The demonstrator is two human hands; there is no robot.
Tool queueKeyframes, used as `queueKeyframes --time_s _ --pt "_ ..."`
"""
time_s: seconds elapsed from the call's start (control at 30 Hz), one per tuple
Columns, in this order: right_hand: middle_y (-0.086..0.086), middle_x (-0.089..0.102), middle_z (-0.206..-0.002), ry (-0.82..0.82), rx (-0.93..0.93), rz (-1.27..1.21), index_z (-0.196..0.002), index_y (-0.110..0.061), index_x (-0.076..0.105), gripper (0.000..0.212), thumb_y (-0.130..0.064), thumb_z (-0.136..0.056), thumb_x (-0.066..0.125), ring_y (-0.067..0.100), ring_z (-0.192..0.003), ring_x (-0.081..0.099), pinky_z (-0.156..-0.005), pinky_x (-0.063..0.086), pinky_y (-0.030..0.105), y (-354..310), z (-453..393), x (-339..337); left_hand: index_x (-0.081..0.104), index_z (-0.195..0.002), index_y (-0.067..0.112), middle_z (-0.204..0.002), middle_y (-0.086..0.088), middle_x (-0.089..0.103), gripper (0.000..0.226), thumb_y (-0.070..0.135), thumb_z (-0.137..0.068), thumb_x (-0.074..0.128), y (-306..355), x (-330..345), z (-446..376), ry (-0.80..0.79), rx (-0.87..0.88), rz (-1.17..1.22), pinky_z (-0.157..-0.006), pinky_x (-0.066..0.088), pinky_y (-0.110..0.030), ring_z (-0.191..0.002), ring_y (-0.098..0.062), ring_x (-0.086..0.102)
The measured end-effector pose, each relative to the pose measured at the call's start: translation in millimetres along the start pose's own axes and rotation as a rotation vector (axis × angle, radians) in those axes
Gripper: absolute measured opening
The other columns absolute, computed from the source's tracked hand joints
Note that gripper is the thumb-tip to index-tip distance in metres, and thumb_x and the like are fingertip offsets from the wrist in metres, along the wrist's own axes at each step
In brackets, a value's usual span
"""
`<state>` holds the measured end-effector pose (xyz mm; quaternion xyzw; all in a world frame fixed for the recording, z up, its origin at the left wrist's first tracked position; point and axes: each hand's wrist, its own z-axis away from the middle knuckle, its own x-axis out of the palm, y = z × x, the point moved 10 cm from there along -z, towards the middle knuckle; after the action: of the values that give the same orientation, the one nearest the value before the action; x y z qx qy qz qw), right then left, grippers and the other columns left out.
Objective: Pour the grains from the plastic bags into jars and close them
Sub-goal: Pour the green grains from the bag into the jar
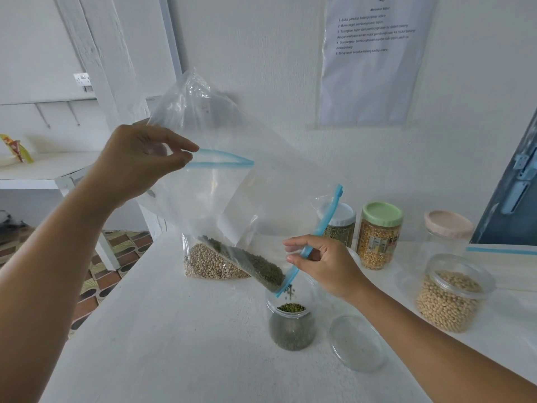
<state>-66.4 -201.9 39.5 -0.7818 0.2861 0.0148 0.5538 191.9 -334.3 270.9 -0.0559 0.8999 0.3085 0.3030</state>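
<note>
While both hands pinch the crinkly clear bag (232, 193), green grains (261, 269) fall into the round jar (291, 327).

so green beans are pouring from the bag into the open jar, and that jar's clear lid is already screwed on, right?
No. The head view shows the lid lying on the table beside the jar. The beans are pouring from the bag.

Left hand (145, 158) pinching raised plastic bag (232, 193); right hand (319, 266) pinching its blue zip edge; green grains (261, 269) falling into open jar (291, 324) on white table (174, 330).
</note>
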Motion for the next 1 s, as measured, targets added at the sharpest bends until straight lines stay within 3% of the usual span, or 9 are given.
queueKeyframes --time_s 0.07,0.17,0.33,0.47,0.53,0.63,0.77,0.9,1.0 --pt "-0.014 0.077 -0.104 0.001 -0.001 0.013 -0.113 -0.032 0.078 0.028 -0.018 -0.089 0.081 0.034 -0.084 0.071 -0.083 0.063 0.043 1.4 1.4 -1.5 0.081 -0.105 0.033 -0.098 0.004 0.070 0.024 0.012 -0.096 0.072 2.0 3.8 -0.1 -0.101 -0.032 -0.001 -0.082 0.043 -0.010 -0.092 -0.013 0.066" --pt "-0.013 0.078 -0.103 0.002 -0.002 0.012 -0.113 -0.030 0.078 0.028 -0.015 -0.090 0.081 0.012 -0.071 0.068 -0.074 0.061 0.028 2.4 3.0 -3.5 0.082 -0.102 0.039 -0.103 0.007 0.077 0.040 0.002 -0.098 0.066 6.1 9.1 1.9 -0.237 -0.065 0.042 -0.100 0.045 -0.024 -0.105 -0.011 0.070" --pt "-0.006 0.079 -0.101 0.005 -0.013 0.029 -0.114 -0.020 0.079 0.026 -0.010 -0.090 0.080 -0.003 -0.057 0.057 -0.062 0.048 0.010 -0.2 5.7 -3.4 0.081 -0.102 0.031 -0.086 0.006 0.079 0.021 0.014 -0.092 0.075 7.9 9.2 1.1 -0.204 -0.086 0.030 -0.099 0.047 -0.021 -0.096 -0.012 0.073" --pt "-0.004 0.078 -0.102 0.004 -0.014 0.048 -0.114 -0.017 0.079 0.026 -0.008 -0.089 0.080 -0.005 -0.056 0.056 -0.059 0.045 0.008 -5.1 7.5 -2.7 0.081 -0.102 0.032 -0.082 0.006 0.078 0.016 0.020 -0.093 0.076 6.0 8.0 2.7 -0.147 -0.052 -0.021 -0.101 0.053 -0.048 -0.093 -0.029 0.073" --pt "-0.007 0.078 -0.101 0.007 -0.007 0.052 -0.114 -0.021 0.079 0.027 -0.011 -0.089 0.080 -0.002 -0.059 0.059 -0.063 0.049 0.010 -5.2 6.4 -2.5 0.080 -0.102 0.033 -0.084 0.004 0.078 0.016 0.020 -0.094 0.075 5.7 7.3 2.2 -0.120 -0.025 -0.025 -0.102 0.053 -0.041 -0.093 -0.024 0.073" --pt "-0.015 0.077 -0.101 0.015 -0.010 0.042 -0.113 -0.028 0.079 0.027 -0.016 -0.089 0.081 0.010 -0.075 0.069 -0.075 0.060 0.023 -5.1 3.8 -3.1 0.079 -0.100 0.033 -0.095 0.001 0.075 0.021 0.014 -0.096 0.073 8.4 4.0 1.0 -0.062 0.026 -0.024 -0.086 0.048 -0.007 -0.093 -0.014 0.070" --pt "-0.017 0.077 -0.101 0.023 -0.012 0.049 -0.112 -0.031 0.078 0.027 -0.016 -0.089 0.081 0.021 -0.067 0.065 -0.070 0.062 0.028 -5.7 3.7 -1.6 0.079 -0.101 0.034 -0.099 -0.006 0.069 0.026 0.011 -0.098 0.069 11.3 2.1 -0.4 -0.018 0.103 -0.045 -0.086 0.049 -0.028 -0.095 -0.027 0.065" --pt "-0.017 0.077 -0.103 0.017 -0.013 0.037 -0.112 -0.034 0.077 0.029 -0.017 -0.090 0.081 0.029 -0.085 0.073 -0.081 0.064 0.035 -3.5 5.3 0.9 0.078 -0.099 0.035 -0.102 -0.001 0.069 0.032 0.005 -0.096 0.067 19.8 4.6 3.2 0.029 0.160 -0.074 -0.091 0.049 -0.029 -0.099 -0.021 0.065" --pt "-0.013 0.078 -0.103 0.027 -0.013 0.041 -0.112 -0.028 0.079 0.027 -0.013 -0.090 0.080 0.006 -0.061 0.063 -0.064 0.055 0.016 -3.6 4.8 -0.4 0.078 -0.099 0.033 -0.103 0.001 0.069 0.032 0.003 -0.096 0.067 19.8 4.2 2.0 0.038 0.147 -0.061 -0.088 0.047 -0.022 -0.098 -0.018 0.065"
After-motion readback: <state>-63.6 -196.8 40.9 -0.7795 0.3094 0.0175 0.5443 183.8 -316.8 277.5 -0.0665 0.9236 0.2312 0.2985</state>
